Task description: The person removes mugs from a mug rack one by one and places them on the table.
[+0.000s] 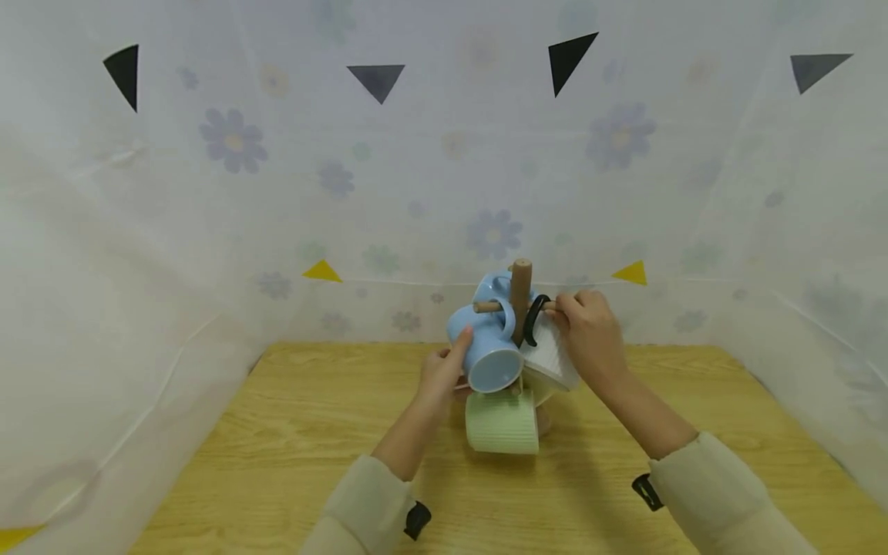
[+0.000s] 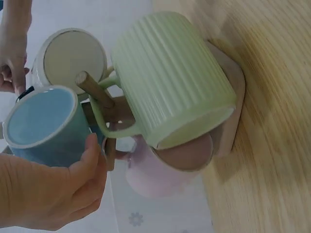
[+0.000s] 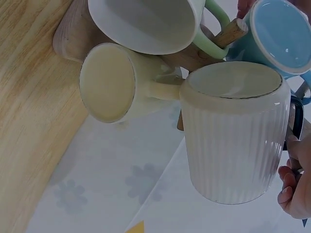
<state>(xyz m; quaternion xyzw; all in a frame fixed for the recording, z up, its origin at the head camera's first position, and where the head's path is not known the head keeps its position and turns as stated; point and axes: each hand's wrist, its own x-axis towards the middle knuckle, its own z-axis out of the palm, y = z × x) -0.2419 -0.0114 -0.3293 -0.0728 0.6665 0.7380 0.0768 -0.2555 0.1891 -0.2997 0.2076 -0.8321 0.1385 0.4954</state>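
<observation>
A light blue mug (image 1: 486,347) hangs tilted by its handle on a peg of the wooden mug tree (image 1: 522,289). My left hand (image 1: 442,374) holds its side, thumb in front and the other fingers partly hidden. On the opposite side, my right hand (image 1: 593,335) pinches the end of a wooden peg, beside the black handle (image 1: 536,320) of a white ribbed mug (image 3: 235,145). That white mug hangs from the same peg. Below the blue mug hangs a green ribbed mug (image 1: 501,424), its handle looped over a lower peg (image 2: 95,90).
Another blue mug (image 1: 489,285) hangs behind the trunk. Lower on the tree are a pink mug (image 2: 155,174) and a cream mug (image 3: 109,82). The tree's wooden base (image 2: 235,97) stands on the wood-grain table (image 1: 312,432). A patterned curtain (image 1: 416,193) surrounds the back and sides.
</observation>
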